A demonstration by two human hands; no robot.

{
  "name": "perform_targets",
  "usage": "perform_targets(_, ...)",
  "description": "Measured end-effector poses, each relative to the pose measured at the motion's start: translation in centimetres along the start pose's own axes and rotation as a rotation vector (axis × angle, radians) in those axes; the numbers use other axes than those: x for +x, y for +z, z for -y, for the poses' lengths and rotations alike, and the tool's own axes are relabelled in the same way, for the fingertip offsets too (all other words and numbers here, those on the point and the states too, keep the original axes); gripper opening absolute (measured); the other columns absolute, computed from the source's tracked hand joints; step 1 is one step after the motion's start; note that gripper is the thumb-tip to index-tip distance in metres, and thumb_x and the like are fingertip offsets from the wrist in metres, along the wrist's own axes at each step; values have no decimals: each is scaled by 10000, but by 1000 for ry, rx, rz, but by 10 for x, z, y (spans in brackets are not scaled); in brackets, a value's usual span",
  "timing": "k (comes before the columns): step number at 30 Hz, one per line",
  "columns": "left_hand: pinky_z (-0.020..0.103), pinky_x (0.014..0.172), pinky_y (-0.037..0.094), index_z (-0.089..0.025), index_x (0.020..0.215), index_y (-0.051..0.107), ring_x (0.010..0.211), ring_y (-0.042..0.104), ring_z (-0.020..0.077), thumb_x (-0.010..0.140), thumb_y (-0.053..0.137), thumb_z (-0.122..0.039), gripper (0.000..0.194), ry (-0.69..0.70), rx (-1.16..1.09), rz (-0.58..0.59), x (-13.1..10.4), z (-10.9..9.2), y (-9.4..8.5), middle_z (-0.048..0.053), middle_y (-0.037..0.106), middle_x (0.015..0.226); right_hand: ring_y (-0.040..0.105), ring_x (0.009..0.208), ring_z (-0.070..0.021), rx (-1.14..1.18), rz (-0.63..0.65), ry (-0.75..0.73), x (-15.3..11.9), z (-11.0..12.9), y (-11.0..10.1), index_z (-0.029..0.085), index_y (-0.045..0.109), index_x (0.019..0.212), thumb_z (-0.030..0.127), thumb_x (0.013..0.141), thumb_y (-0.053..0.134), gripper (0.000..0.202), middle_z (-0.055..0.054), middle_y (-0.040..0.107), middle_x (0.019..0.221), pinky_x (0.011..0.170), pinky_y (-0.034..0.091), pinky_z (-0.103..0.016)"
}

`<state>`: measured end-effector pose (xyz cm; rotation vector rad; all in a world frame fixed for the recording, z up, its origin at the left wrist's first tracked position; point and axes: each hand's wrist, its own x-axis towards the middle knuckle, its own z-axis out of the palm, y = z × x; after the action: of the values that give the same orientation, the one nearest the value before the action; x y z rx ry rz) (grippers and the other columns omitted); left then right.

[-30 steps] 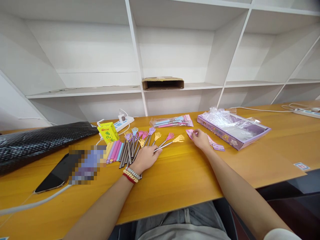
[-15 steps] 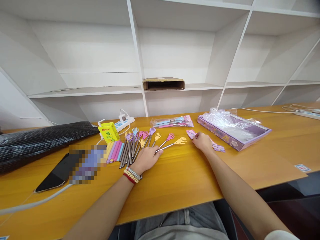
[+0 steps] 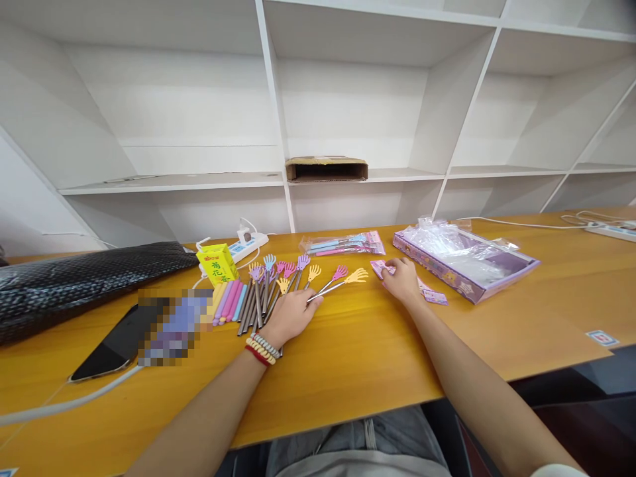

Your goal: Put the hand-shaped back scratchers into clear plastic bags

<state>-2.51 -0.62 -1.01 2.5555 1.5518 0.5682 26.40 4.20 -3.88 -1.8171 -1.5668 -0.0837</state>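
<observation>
My left hand [image 3: 291, 315] is closed on the metal rod of a yellow hand-shaped scratcher [image 3: 356, 276], which points up to the right. Beside it a pink scratcher [image 3: 340, 272] lies on the table. Several more scratchers [image 3: 269, 262] in purple, blue, pink and yellow are spread to the left, partly under my left hand. Left of their rods sits a row of coloured handles [image 3: 231, 299]. My right hand [image 3: 401, 279] has its fingers pinched at a pink printed card [image 3: 379, 266]. Another small card [image 3: 435, 297] lies right of my right wrist.
A purple box [image 3: 477, 288] with clear plastic bags stands at the right. Behind are packaged scratchers [image 3: 345, 244]. A yellow carton [image 3: 217, 264], power strip [image 3: 246, 247], dark phone [image 3: 116, 341] and black wrapped bundle [image 3: 89, 285] are at the left. White shelves rise behind.
My right hand has shifted slightly to the right and up at the pink card, its fingers a little rearranged. The yellow scratcher in my left hand has moved slightly left.
</observation>
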Motion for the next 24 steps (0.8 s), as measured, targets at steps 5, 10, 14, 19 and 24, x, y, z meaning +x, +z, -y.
perform_targets(5, 286, 720, 387, -205, 895, 592, 829, 596, 201, 896, 310, -453, 375, -15, 1, 6, 0, 1, 1, 65, 646, 849, 548, 816, -180, 162, 28, -123, -2, 4, 3, 164, 633, 839, 268, 759, 474, 207, -61, 620, 851, 770, 399, -291)
perform_targets(10, 295, 719, 385, -202, 899, 589, 836, 597, 208, 896, 305, -458, 382, 2, 32, 3, 1, 3, 4, 63, 651, 857, 558, 758, -169, 200, 35, -187, -3, 5, 3, 175, 632, 759, 233, 735, 488, 157, -42, 632, 782, 725, 400, -275)
perform_targets(14, 289, 696, 384, -204, 885, 585, 815, 599, 201, 898, 295, -457, 386, 15, 36, -8, 1, 5, 5, 54, 650, 842, 562, 745, -172, 213, 26, -197, -1, 4, 4, 179, 630, 742, 224, 726, 493, 144, -40, 638, 769, 713, 402, -278)
perform_targets(19, 280, 679, 379, -206, 858, 573, 782, 594, 190, 901, 277, -459, 392, 42, 59, -15, 1, 5, 5, 42, 644, 814, 567, 749, -175, 220, 16, -205, 0, 4, 4, 176, 632, 742, 225, 722, 498, 144, -47, 647, 780, 717, 407, -283)
perform_targets(24, 276, 670, 372, -205, 833, 563, 774, 591, 186, 901, 270, -460, 394, 42, 100, -33, 2, 4, 5, 39, 641, 802, 569, 760, -178, 227, 10, -225, 0, 7, 3, 168, 638, 760, 220, 718, 498, 155, -56, 650, 809, 724, 413, -285)
